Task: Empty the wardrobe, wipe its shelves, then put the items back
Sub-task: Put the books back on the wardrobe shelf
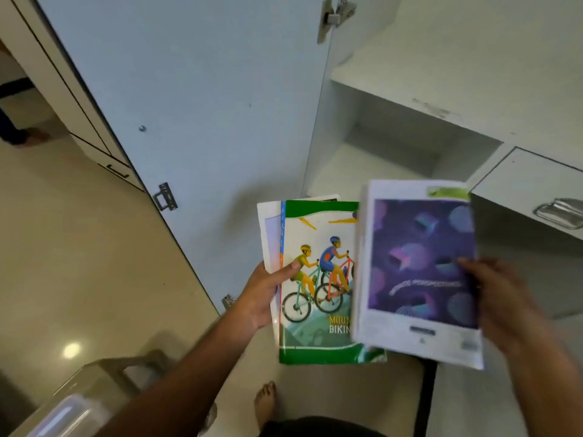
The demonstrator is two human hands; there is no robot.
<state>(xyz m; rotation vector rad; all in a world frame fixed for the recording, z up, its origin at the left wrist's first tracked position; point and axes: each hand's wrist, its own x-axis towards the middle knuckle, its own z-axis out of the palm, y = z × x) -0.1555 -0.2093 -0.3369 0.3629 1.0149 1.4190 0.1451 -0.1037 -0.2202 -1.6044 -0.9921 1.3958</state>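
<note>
Left hand: the left hand grips a stack of flat books at 6 o'clock, thumb curled over the top cover, fingers hidden beneath.
Cycling book: the cycling book is on top of that stack; glossy rectangular cover, green border, white field, printed riders on bicycles. Paler sheets project from under its 9 o'clock edge.
Right hand: the right hand holds the purple book at its 3 o'clock edge, thumb laid on the cover, fingers behind.
Purple book: rectangular, white margin, dark violet panel with rounded shapes; motion-blurred. Its 9 o'clock edge overlaps the cycling book.
Wardrobe: smooth white laminate. The door stands open at 11 o'clock, with a metal hinge at 12 o'clock. The shelves at 1 o'clock are bare and flat, with faint dark scuffs on one front edge.
Drawer: the drawer at 3 o'clock carries a polished metal handle.
Floor: the floor is glossy beige tile.
</note>
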